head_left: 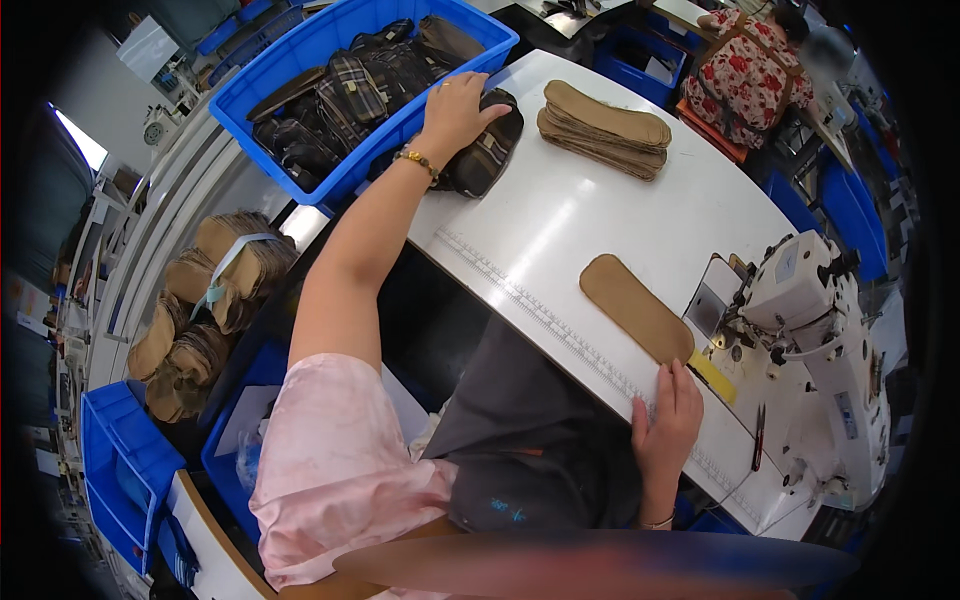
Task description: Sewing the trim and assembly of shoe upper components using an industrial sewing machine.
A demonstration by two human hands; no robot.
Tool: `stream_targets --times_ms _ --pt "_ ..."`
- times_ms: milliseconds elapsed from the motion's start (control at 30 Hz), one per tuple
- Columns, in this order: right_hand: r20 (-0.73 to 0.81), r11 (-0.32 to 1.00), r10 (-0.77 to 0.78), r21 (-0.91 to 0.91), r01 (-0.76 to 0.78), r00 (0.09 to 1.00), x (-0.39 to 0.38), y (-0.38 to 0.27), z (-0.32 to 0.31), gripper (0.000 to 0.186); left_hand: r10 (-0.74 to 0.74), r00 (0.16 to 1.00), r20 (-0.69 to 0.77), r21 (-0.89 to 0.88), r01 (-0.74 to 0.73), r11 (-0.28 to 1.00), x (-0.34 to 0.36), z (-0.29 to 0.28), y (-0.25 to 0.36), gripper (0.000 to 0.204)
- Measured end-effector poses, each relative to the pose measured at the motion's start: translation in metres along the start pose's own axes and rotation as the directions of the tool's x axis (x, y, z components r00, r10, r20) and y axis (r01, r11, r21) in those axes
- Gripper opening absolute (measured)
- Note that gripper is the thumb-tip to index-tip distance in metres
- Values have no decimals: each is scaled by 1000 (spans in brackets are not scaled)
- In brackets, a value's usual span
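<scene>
Blurred across the lower edge, a long reddish shape (600, 567) lies closest, too smeared to identify, and just beyond it a pale pink sleeve (340, 450) covers the left upper arm above dark grey clothing (540, 470) on the lap. The left arm stretches forward to the blue bin (495, 48), filled with dark plaid pieces; the left hand (458, 115) lies over a dark plaid piece (492, 150) on the white table (720, 220), right beside the bin's near wall, thumb spread, though I cannot tell whether its fingers grip anything. The right hand (668, 425) is loose, its fingers extended on the tabletop with their tips at the near end of a brown rounded oblong piece (635, 308), touching but not grasping it. That piece lies flat between the printed ruler scale (540, 310) along the table edge and the white sewing machine (815, 290). Just beside its near end is a yellow strip (713, 376), with a slim dark tool (759, 437) farther right. A stack of similar brown pieces (605, 130) sits toward the far side.
</scene>
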State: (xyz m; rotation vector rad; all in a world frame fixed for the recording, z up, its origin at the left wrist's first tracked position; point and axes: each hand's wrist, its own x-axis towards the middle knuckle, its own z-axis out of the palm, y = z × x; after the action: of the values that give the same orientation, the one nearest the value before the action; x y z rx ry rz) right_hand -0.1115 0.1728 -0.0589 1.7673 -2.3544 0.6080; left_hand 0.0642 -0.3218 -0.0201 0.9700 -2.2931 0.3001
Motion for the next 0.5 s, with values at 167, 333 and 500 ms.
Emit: stream_targets --times_ms 167,333,500 --pt "1 1000 9 -23 -9 1000 -4 2 -2 55 -63 988 -144 333 108 937 -18 -52 -30 62" --pt "-24 1000 11 -24 -11 1000 -1 0 -3 51 -774 633 33 408 698 588 -44 -116 -111 92" --pt "-5 1000 6 -19 -6 1000 1 0 -1 51 -677 547 492 244 660 711 -51 -119 -185 129"
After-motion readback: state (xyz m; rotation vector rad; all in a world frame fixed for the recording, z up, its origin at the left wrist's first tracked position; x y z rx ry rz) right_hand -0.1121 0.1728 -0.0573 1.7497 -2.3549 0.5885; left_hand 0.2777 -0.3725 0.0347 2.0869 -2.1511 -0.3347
